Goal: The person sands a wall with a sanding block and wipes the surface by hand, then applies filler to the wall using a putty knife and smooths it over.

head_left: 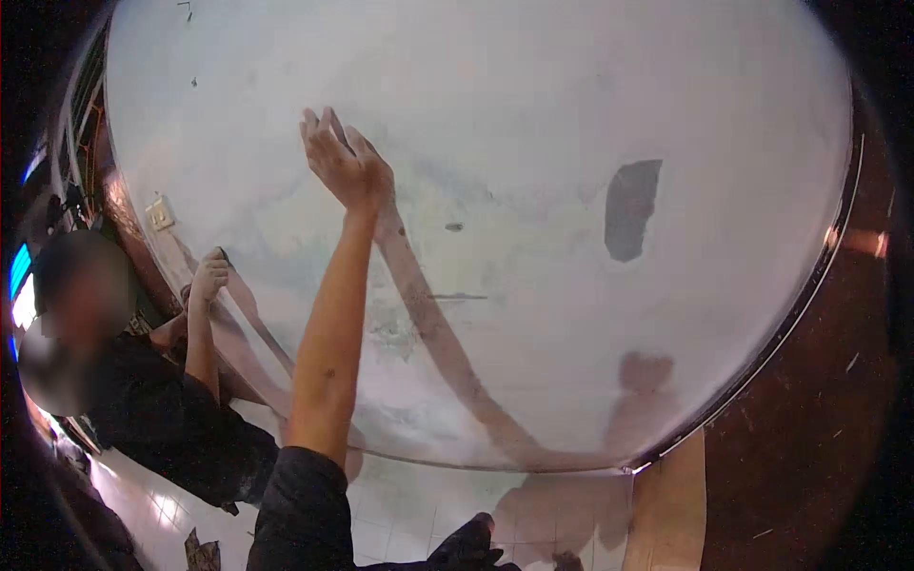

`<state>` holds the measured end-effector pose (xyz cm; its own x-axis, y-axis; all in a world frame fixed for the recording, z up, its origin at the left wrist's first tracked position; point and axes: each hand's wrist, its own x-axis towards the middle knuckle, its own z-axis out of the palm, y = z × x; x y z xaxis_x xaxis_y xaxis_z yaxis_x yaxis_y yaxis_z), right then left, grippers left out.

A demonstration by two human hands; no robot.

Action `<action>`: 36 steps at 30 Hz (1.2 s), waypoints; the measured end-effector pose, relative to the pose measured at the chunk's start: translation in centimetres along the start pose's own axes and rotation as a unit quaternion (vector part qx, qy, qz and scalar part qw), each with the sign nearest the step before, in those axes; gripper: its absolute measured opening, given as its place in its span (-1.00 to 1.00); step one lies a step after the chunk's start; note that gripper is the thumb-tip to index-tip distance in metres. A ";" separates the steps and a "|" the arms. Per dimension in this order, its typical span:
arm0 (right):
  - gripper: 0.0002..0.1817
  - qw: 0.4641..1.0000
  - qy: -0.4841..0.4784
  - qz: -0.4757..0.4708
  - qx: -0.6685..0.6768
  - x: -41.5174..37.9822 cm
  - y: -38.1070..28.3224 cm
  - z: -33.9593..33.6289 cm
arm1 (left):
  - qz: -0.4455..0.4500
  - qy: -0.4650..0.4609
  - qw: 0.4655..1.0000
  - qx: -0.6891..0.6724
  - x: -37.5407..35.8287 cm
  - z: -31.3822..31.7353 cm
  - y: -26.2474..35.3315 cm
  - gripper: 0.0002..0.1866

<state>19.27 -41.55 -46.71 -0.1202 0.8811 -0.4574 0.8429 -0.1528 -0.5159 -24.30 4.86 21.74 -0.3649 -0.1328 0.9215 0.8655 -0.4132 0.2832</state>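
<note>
My left hand (348,169) is raised at the end of my outstretched arm, against the pale wall (533,105). Its fingers are slightly bent with gaps between them, and pale dust seems to cover them. I see nothing held in it, though the side toward the wall is hidden. Patchy, yellowish marks (433,219) show on the surface beside my forearm, along with a small dark spot (454,227) and a short dark line (458,297). My right hand cannot be made out.
At the left, a co-worker in black holds a hand (208,276) at the wall, near a switch plate (160,213). An irregular grey patch (632,211) marks the wall at right. White floor tiles (400,519) and a brown surface (800,457) lie below.
</note>
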 end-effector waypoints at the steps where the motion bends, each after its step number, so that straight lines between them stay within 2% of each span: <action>1: -0.49 1.000 0.005 -0.017 0.001 1.3 -0.2 0.1 | -0.021 0.003 1.000 0.004 -2.1 0.0 0.6 -0.44; 2: -0.48 0.999 0.015 -0.038 -0.018 3.4 0.2 0.6 | -0.003 -0.019 0.996 0.084 -5.8 0.1 1.7 -0.32; 3: -0.45 0.974 0.084 -0.062 -0.199 7.4 2.4 2.2 | 0.040 -0.089 0.993 0.069 -9.8 -0.3 2.4 -0.25; 4: -0.46 0.986 0.108 0.029 -0.123 11.9 3.3 3.1 | 0.084 -0.198 0.976 0.016 -14.3 -1.9 4.3 -0.18; 5: -0.50 0.974 0.218 -0.024 -0.065 11.2 -0.6 -0.4 | 0.135 -0.337 0.930 -0.049 -19.5 -3.0 4.8 -0.16; 6: -0.54 0.974 0.215 0.050 -0.043 13.3 -3.1 -3.6 | 0.185 -0.482 0.856 -0.018 -24.3 -4.7 6.5 -0.19; 7: -0.41 0.983 0.182 -0.001 0.026 13.9 -5.8 -7.4 | 0.284 -0.528 0.795 -0.098 -28.4 -7.0 7.0 -0.20; 8: -0.27 0.983 0.148 -0.053 0.092 14.2 -7.6 -9.9 | 0.257 -0.623 0.712 -0.196 -33.5 -9.5 7.4 -0.29; 9: -0.41 0.967 0.235 -0.063 0.075 15.1 -8.7 -10.4 | 0.239 -0.683 0.641 -0.255 -38.3 -12.4 7.1 -0.33; 11: -0.59 0.910 0.405 -0.079 0.035 17.7 -11.8 -11.6 | 0.164 -0.776 0.544 -0.275 -47.9 -21.4 3.2 -0.40; 14: -0.38 0.954 0.278 -0.080 0.076 17.6 -12.4 -10.4 | 0.017 -0.877 0.437 -0.201 -58.6 -39.4 -7.9 -0.50; 16: -0.42 0.961 0.184 -0.182 0.098 13.2 -13.9 -11.6 | -0.061 -0.907 0.395 -0.136 -58.8 -51.3 -14.6 -0.56; 17: -0.53 0.967 0.179 -0.163 0.086 11.2 -13.8 -11.1 | -0.089 -0.905 0.395 -0.127 -56.8 -55.9 -16.9 -0.58; 18: -0.60 0.972 0.172 -0.144 0.075 9.9 -12.7 -9.0 | -0.133 -0.916 0.376 -0.053 -55.5 -59.9 -18.3 -0.59; 20: -0.64 0.942 0.227 -0.222 -0.111 11.2 -4.5 -0.7 | -0.230 -0.898 0.367 0.082 -52.1 -65.2 -20.0 -0.60; 22: -0.59 0.965 0.097 -0.216 -0.111 9.7 -0.7 1.3 | -0.301 -0.865 0.371 0.156 -50.3 -68.5 -20.2 -0.62; 23: -0.59 0.977 0.049 -0.183 -0.099 7.7 -0.5 0.7 | -0.327 -0.851 0.373 0.174 -49.9 -70.0 -19.9 -0.62; 26: -0.58 0.990 0.040 -0.102 -0.093 6.9 -1.6 -1.5 | -0.372 -0.819 0.386 0.203 -50.5 -73.0 -18.5 -0.64; 29: -0.57 0.990 0.085 -0.071 -0.088 9.4 -3.7 -3.9 | -0.343 -0.823 0.414 0.185 -53.2 -73.9 -15.8 -0.65; 30: -0.57 0.986 0.109 -0.091 -0.083 10.4 -6.0 -5.8 | -0.293 -0.837 0.432 0.168 -54.3 -74.1 -14.7 -0.66; 32: -0.58 0.954 0.191 -0.228 -0.034 11.6 -12.1 -11.5 | -0.105 -0.855 0.492 0.126 -57.9 -73.3 -12.9 -0.66; 33: -0.51 0.952 0.180 -0.233 -0.087 14.6 -13.3 -13.1 | -0.084 -0.846 0.514 0.117 -59.2 -71.8 -12.6 -0.66; 34: -0.44 0.947 0.169 -0.236 -0.139 16.9 -15.1 -15.1 | -0.116 -0.829 0.536 0.113 -60.2 -69.1 -12.4 -0.67; 35: -0.40 0.914 0.299 -0.246 -0.123 17.6 -16.3 -16.2 | -0.308 -0.775 0.547 0.078 -61.3 -64.0 -14.0 -0.64; 36: -0.26 0.897 0.328 -0.292 -0.049 17.3 -20.6 -19.7 | -0.482 -0.672 0.560 0.038 -61.4 -57.9 -15.1 -0.59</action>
<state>10.16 -14.33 -29.78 -0.2485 0.8769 0.4114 0.7832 0.4318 -0.4473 -34.87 -32.91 -54.50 -0.1304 0.9396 -0.3165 0.5191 0.3367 0.7856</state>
